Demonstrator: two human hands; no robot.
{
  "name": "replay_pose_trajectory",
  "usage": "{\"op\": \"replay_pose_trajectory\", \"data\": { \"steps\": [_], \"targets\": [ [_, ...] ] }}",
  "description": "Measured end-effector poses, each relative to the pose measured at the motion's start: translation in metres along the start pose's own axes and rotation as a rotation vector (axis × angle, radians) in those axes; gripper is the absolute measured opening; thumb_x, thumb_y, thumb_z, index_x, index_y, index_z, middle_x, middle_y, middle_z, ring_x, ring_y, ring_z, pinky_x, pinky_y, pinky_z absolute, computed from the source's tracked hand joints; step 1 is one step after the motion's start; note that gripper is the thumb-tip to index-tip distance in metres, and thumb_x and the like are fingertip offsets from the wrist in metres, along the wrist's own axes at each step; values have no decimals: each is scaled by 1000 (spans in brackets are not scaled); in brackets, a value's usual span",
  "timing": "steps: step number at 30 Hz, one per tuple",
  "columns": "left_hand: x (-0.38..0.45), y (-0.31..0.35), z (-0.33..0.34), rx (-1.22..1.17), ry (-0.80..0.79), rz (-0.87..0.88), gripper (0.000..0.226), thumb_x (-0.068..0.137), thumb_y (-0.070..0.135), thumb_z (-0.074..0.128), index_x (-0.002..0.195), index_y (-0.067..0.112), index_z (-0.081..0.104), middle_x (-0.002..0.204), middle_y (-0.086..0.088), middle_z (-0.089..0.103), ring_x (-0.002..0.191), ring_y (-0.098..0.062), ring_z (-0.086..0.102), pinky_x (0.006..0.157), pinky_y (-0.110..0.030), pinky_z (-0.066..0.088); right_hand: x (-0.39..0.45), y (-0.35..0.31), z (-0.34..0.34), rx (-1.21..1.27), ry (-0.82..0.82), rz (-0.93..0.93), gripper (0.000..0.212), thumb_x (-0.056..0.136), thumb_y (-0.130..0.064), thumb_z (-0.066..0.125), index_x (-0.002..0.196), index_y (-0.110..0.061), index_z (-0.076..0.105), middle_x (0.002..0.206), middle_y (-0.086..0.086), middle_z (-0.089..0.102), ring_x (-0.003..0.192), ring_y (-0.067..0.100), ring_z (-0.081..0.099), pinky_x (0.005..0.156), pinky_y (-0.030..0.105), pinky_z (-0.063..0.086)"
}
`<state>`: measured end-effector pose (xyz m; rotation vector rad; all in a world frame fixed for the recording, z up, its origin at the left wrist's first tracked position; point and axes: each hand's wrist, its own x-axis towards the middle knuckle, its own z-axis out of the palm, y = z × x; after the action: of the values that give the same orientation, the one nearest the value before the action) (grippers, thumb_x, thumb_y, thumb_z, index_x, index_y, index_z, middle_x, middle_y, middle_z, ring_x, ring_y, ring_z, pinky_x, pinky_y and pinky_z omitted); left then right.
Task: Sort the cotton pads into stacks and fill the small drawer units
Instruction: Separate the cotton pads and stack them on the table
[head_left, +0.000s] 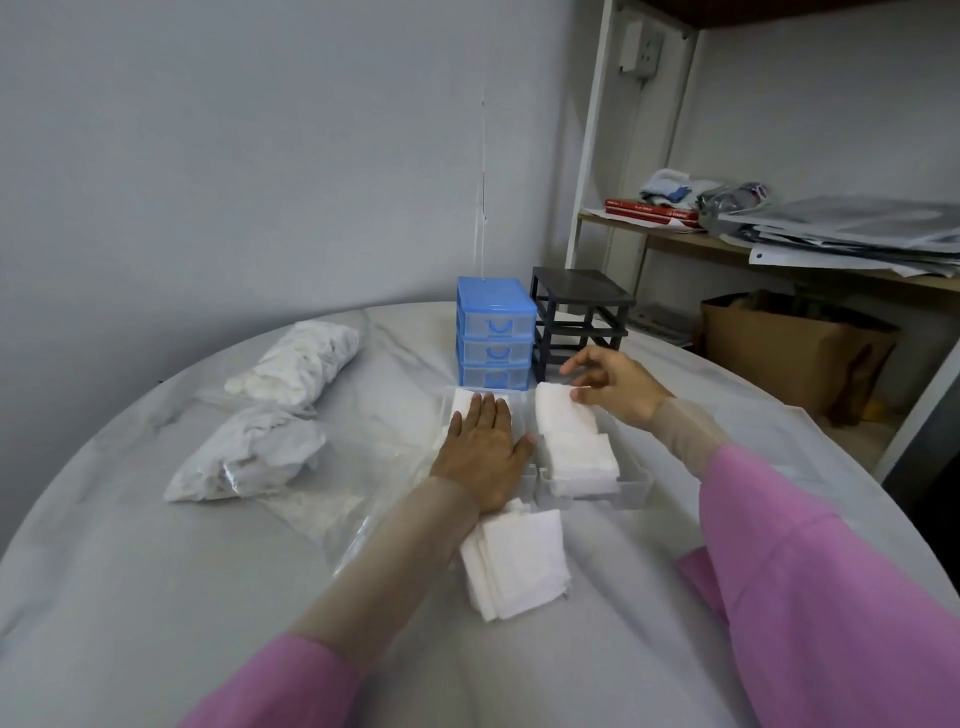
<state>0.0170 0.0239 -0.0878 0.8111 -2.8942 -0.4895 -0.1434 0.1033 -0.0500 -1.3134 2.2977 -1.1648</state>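
Meanwhile, at a cloth-covered table (156, 597), a person packed square cotton pads into two clear drawers pulled from the empty black drawer frame (579, 319), which stood beyond the fingertips beside the full blue drawer unit (493, 332). Done well, the step likely called for even downward pressure so each stack sat flush below the drawer walls before sliding home. Left of the fingers lay two plastic bags of pads (270, 410); near the left wrist sat a loose stack of pads (519, 561), still unsorted. The left hand (485, 452) lay flat, fingers straight and together, pressing the pads in the left drawer (527, 486). The right hand (613, 382), fingers loosely curled, pinched the far edge of the pads filling the right drawer (631, 486).
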Motion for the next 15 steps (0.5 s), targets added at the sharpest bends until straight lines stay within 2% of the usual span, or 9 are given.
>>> {"op": "replay_pose_trajectory", "data": {
  "steps": [3, 6, 9, 11, 15],
  "targets": [
    [2, 1, 1, 4, -26, -24, 63, 101, 42, 15, 148, 4, -4, 157, -10, -9, 145, -20, -11, 116, -34, -6, 1, 3, 7, -135, -14, -48, 21, 85, 8, 57, 101, -4, 62, 107, 9, 64, 100, 19, 59, 89, 23, 44],
    [2, 1, 2, 17, -24, -26, 66, 100, 45, 14, 148, 4, -5, 157, -11, -9, 145, -20, -12, 116, -35, -7, -2, 3, 11, -240, 22, -111, 22, 87, 7, 53, 99, -4, 68, 109, 8, 65, 102, 16, 58, 91, 20, 42],
    [2, 1, 2, 2, -11, -25, 65, 100, 45, 14, 148, 4, -3, 157, -10, -8, 145, -20, -11, 116, -34, -6, -7, 1, 12, -280, 53, -155, 26, 89, 5, 50, 104, -6, 68, 111, 7, 65, 105, 16, 58, 91, 18, 40],
    [3, 1, 2, -9, -1, -24, 65, 100, 45, 14, 148, 4, -2, 157, -10, -7, 145, -19, -10, 116, -34, -6, -12, -2, 13, -306, 19, -177, 24, 92, -4, 51, 110, -9, 66, 116, 4, 64, 109, 14, 57, 91, 16, 37],
    [2, 0, 2, -16, 5, -20, 64, 100, 43, 14, 148, 4, -1, 158, -10, -6, 145, -19, -9, 116, -33, -6, -26, -7, 20, -452, -49, -146, 32, 98, -28, 45, 123, -14, 58, 127, 3, 59, 116, 20, 53, 96, 33, 42]
  ]
}}
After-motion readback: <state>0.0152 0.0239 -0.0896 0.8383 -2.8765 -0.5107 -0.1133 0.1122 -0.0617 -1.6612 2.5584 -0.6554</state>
